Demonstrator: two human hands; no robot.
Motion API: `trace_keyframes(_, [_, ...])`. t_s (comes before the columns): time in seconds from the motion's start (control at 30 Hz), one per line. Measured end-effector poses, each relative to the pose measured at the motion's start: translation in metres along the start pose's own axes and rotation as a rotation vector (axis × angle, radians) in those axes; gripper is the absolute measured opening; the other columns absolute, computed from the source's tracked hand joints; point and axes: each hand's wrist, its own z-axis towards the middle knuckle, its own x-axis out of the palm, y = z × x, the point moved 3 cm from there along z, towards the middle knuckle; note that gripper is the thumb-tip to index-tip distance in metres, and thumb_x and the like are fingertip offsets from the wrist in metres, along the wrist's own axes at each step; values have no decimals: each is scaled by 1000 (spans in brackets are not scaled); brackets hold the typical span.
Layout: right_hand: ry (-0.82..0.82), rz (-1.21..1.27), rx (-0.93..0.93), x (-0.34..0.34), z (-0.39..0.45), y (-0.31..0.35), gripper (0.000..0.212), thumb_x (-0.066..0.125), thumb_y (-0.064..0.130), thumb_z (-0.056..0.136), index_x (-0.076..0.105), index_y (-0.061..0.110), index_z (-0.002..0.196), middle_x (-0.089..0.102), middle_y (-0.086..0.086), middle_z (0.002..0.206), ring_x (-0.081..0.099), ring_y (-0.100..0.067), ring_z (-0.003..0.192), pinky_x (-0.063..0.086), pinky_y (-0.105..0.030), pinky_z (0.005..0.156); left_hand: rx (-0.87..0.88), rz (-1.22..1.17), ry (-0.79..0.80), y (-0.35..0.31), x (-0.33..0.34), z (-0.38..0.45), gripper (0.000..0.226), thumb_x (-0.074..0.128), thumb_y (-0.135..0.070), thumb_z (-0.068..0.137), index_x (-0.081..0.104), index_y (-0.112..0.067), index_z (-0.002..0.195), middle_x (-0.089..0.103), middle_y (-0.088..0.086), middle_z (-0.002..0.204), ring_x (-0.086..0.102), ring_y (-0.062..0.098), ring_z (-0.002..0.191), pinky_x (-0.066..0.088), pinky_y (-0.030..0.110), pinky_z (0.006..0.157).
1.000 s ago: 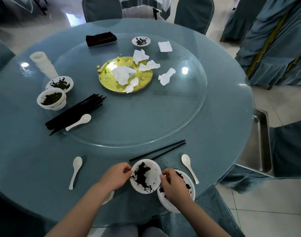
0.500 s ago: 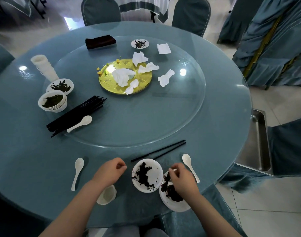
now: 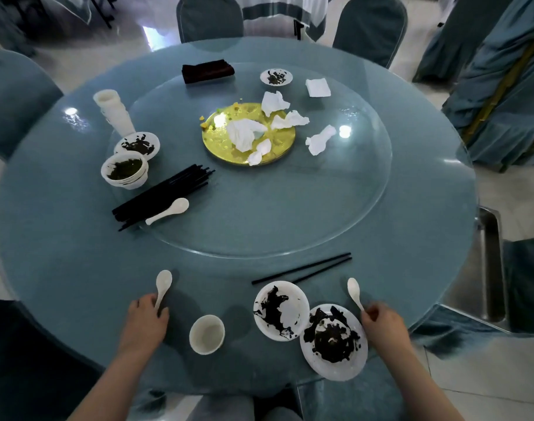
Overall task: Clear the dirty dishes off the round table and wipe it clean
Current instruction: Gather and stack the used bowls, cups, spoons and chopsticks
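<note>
The round blue table point(image 3: 77, 253) carries a glass turntable point(image 3: 290, 208). At the near edge my left hand point(image 3: 145, 320) grips the handle of a white spoon point(image 3: 163, 284). My right hand point(image 3: 381, 320) pinches the handle of a second white spoon point(image 3: 354, 291). Between the hands sit an empty white cup point(image 3: 207, 334), a dirty white bowl point(image 3: 281, 309) and a dirty white plate point(image 3: 334, 341). A pair of black chopsticks point(image 3: 302, 268) lies just beyond the bowl.
On the turntable: a gold plate point(image 3: 278, 147) with crumpled napkins, a small dish point(image 3: 276, 77), a dark cloth point(image 3: 207, 71), bundled chopsticks point(image 3: 162, 197) with a spoon point(image 3: 168, 211). Stacked bowls point(image 3: 124, 174), a saucer point(image 3: 137, 144) and stacked cups point(image 3: 114, 113) stand left. A metal tray point(image 3: 487, 268) sits right.
Both hands left the bowl and plate and moved outward. The left hand went to the left spoon, the right hand to the right spoon. The white cup is uncovered.
</note>
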Motion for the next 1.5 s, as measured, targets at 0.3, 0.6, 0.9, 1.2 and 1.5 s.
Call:
trace_keyframes(0.3, [-6,187,3,-17,-8,22,16,68,25,86,62,21,72,65,6,71,61,-17,73,42,-30,66,-52,-178,88,-13,1,-2,7,66,-17,89,62,-16,95,68,1,88,62,21,76,44,33,65])
trace_keyframes(0.6, [306,657,-117,-26,-66,108,14,65,15,91,69,5,82,61,-2,59,53,-10,51,47,-23,54,132,-554,172,-105,-20,-32,7,70,-13,87,67,-18,82,69,0,78,66,18,72,57,31,67])
trace_keyframes(0.9, [496,624,-142,0,-102,155,12,61,10,90,65,0,84,64,-6,58,55,-16,47,48,-26,49,380,-527,490,-161,18,-94,7,71,-14,85,68,-20,84,72,-5,79,65,6,70,54,25,69])
trace_keyframes(1.2, [446,643,-82,8,-104,138,11,60,11,89,62,1,90,66,-4,62,61,-16,53,49,-25,49,469,-494,570,-167,24,-113,24,63,-3,83,68,-24,94,72,-7,90,68,10,83,54,30,81])
trace_keyframes(1.5, [334,496,-148,-2,-85,120,14,59,17,92,63,12,80,62,2,56,54,-12,45,44,-24,47,588,-297,523,-162,18,-99,31,60,-15,89,64,-33,114,64,-14,105,62,0,93,50,22,87])
